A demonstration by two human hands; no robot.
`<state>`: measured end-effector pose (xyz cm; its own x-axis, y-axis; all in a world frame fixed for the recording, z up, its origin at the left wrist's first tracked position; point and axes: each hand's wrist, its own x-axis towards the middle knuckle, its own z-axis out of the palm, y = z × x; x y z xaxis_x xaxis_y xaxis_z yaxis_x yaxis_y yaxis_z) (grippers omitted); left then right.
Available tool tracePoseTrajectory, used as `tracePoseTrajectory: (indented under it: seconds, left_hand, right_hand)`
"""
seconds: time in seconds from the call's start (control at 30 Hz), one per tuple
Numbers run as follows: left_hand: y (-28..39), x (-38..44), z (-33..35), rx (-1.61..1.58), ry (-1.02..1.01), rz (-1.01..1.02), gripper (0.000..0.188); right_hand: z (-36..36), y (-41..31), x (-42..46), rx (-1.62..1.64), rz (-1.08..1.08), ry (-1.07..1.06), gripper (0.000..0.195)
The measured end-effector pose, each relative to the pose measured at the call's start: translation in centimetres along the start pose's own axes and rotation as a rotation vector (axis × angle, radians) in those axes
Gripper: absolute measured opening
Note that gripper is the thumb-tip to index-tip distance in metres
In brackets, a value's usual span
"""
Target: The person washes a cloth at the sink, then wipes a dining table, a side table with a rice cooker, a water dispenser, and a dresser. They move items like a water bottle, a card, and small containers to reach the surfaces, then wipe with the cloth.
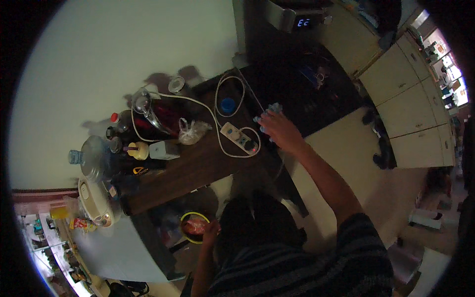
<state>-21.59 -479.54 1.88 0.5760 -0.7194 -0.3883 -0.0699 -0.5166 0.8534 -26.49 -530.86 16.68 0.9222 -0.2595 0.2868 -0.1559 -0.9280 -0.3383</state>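
Observation:
My right hand (280,131) presses on a crumpled blue-grey cloth (274,108) at the edge of the dark wooden table (200,163). The cloth shows past my fingertips. Beside it lies a white power strip (239,139) with a plug in it and a small red light. Low at my left side, my left hand (211,229) grips the rim of a round container with a yellow rim (195,213). Something reddish lies inside, too dim to name. A blue lid (227,105) rests on the table within a loop of white cord (219,89).
Along the wall stand a dark red thermos flask (159,118), a knotted plastic bag (193,131), a white box (165,150), a yellow-capped bottle (139,151) and a large clear water bottle (94,157). A cream appliance (96,202) sits at left. Cabinets (408,107) line the right.

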Motion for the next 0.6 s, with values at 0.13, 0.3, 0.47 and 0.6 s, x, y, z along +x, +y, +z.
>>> tracePoseTrajectory:
  seconds: [0.13, 0.3, 0.47, 0.6]
  left_hand:
    - [3.5, -0.1, 2.1, -0.485, 0.108, -0.406, 0.029]
    - [1.7, 0.0, 1.7, -0.419, 0.027, -0.38, 0.032]
    - [-1.5, 0.2, 2.2, -0.096, 0.045, -0.333, 0.035]
    - [4.0, 2.2, 1.9, -0.391, 0.071, -0.415, 0.036]
  right_hand:
    - [1.4, 2.7, 4.2, -0.039, -0.046, 0.042, 0.039]
    - [3.5, 4.5, 10.0, -0.071, -0.026, 0.09, 0.039]
    - [6.0, 6.5, 14.6, -0.071, -0.006, 0.154, 0.041]
    - [7.9, 7.7, 18.3, -0.115, 0.058, 0.144, 0.041]
